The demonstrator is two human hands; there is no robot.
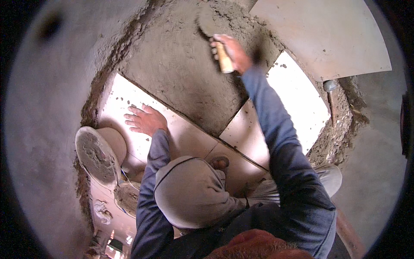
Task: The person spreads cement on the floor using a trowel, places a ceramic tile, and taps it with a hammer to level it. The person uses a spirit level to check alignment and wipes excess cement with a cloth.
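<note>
My right hand (235, 51) is wrapped round the pale wooden handle of a trowel (224, 58). Its blade, blurred by motion, lies over the far part of the wet grey mortar bed (185, 64). My left hand (148, 121) rests flat, fingers spread, on a light floor tile (183, 140) along the near edge of the mortar. Small mortar crumbs dot that tile. Under my right forearm, another light tile (295, 88) borders the mortar on the right.
A bucket with mortar inside (116, 144) leans at the left, with a second mortar-filled container (127, 196) close to it. A large tile (327, 34) lies at the far right. Beside it, a hammer-like tool (330, 86) touches rubble. Grey walls (56, 129) flank the floor.
</note>
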